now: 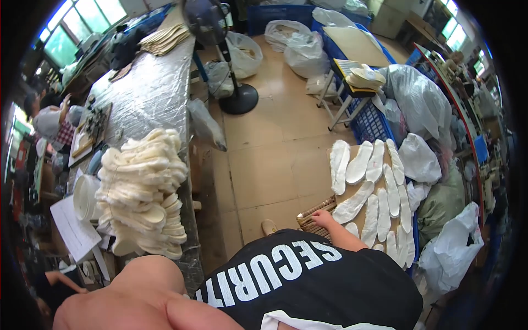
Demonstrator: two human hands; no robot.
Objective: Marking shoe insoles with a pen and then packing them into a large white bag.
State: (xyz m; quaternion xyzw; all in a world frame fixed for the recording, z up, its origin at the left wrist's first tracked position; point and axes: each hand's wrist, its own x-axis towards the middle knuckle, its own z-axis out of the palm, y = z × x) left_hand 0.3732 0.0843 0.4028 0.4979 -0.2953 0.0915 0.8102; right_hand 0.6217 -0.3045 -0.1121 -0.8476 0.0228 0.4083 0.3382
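Note:
My right hand (323,218) reaches out past the black sleeve. Its fingers look closed on the edge of a brown wicker piece (314,213), only partly visible. Beside this hand, several white fluffy insoles (375,159) lie in rows on a tan board (355,191). Bare skin of my left hand or arm (129,294) fills the lower left, very near the camera; its fingers cannot be made out. Beyond it, a tall stack of cream fleece insoles (144,190) stands on the long covered table (148,93).
A standing fan (239,99) is on the tiled floor ahead. White plastic bags (421,104) and blue crates (374,129) line the right side. A small stool (357,88) bears more insoles. A white bucket (85,198) and papers (74,228) sit left; other people (49,121) are there.

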